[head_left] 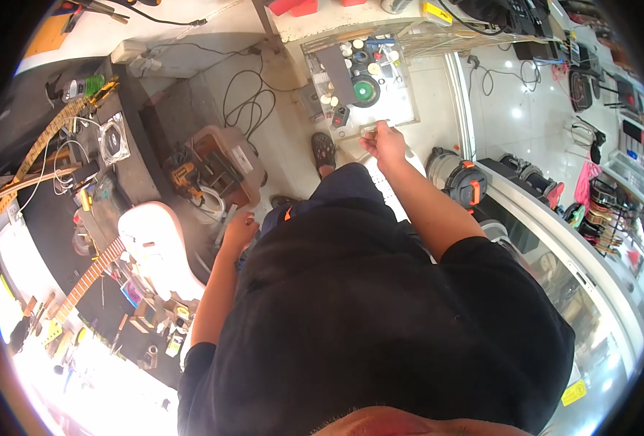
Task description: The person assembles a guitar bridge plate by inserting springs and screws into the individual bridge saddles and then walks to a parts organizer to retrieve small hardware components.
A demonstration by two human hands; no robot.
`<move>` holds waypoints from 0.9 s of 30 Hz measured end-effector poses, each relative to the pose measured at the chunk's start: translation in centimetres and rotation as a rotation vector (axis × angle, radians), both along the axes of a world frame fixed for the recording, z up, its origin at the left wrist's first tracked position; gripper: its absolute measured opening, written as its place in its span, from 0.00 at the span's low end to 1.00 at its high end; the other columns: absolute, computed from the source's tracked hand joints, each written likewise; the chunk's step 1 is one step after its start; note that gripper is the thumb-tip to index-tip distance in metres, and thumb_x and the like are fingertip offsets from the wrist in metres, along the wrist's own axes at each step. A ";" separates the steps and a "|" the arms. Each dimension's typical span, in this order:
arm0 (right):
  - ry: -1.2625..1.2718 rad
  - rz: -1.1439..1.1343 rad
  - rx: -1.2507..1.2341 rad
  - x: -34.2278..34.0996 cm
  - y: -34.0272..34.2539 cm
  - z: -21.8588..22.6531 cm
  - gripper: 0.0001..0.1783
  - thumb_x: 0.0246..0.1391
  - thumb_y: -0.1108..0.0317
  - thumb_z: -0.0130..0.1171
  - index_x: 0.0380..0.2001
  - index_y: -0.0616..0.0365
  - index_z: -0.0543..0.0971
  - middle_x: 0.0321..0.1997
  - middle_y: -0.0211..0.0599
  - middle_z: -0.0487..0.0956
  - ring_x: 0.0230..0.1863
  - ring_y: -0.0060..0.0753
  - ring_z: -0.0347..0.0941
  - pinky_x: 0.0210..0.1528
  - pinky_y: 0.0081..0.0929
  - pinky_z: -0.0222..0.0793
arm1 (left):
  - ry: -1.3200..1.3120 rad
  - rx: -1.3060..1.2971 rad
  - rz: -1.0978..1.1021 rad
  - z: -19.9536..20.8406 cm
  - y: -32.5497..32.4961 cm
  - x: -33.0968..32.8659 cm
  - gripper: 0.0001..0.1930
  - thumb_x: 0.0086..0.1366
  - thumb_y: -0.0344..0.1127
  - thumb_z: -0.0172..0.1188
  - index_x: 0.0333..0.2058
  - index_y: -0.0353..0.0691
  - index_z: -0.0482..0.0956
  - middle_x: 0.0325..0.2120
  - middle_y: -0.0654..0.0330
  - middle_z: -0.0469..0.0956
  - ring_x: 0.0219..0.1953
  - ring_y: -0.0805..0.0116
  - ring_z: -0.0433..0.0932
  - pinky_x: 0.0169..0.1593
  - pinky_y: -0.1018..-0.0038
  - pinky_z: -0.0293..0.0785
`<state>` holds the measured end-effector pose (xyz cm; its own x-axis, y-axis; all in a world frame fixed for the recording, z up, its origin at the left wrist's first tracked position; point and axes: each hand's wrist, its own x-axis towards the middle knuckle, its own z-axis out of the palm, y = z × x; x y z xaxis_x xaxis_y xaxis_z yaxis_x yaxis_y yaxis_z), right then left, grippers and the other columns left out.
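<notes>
My right hand [386,144] is at the near edge of a pulled-out drawer [402,109], its fingers pinched together. Whatever is between them, if anything, is too small to make out. In the drawer lie a round disc with a green centre [364,92], a dark flat sheet [334,73] and several small pale caps or jars. My left hand [242,229] hangs low beside my thigh with the fingers curled. A thin pale strip [227,216] shows by its fingertips; I cannot tell whether the hand holds it.
A brown bin [245,163] with a yellow drill [184,176] stands ahead of my left hand. A pale electric guitar [155,243] lies on the cluttered dark bench at left. A shop vacuum [452,176] stands right of my right forearm, near a glass sliding door. Cables [253,105] coil on the floor.
</notes>
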<state>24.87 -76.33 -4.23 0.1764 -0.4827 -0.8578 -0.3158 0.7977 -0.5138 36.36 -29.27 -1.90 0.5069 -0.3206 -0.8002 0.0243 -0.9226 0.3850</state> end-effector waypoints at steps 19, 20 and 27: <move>0.249 1.405 -1.545 12.4 -2.9 3.8 0.20 0.58 0.52 0.69 0.51 0.47 0.88 0.55 0.40 0.75 0.60 0.52 0.69 0.63 0.53 0.70 | -0.035 0.037 0.060 0.7 -0.2 -2.0 0.25 0.64 0.41 0.66 0.59 0.38 0.82 0.51 0.46 0.87 0.55 0.47 0.86 0.60 0.58 0.80; 0.330 1.451 -1.493 12.0 -3.1 4.1 0.21 0.58 0.51 0.68 0.50 0.48 0.89 0.57 0.43 0.74 0.62 0.53 0.67 0.63 0.53 0.69 | -0.035 0.037 0.071 0.7 -0.1 -2.2 0.25 0.64 0.41 0.66 0.59 0.38 0.82 0.51 0.46 0.87 0.55 0.47 0.86 0.60 0.58 0.80; 0.186 1.422 -1.595 14.1 -6.0 1.5 0.18 0.53 0.58 0.73 0.49 0.43 0.91 0.54 0.36 0.77 0.59 0.50 0.71 0.62 0.51 0.70 | 0.011 0.083 0.063 0.3 1.1 -4.0 0.25 0.64 0.43 0.66 0.58 0.38 0.82 0.50 0.47 0.88 0.54 0.47 0.86 0.60 0.57 0.80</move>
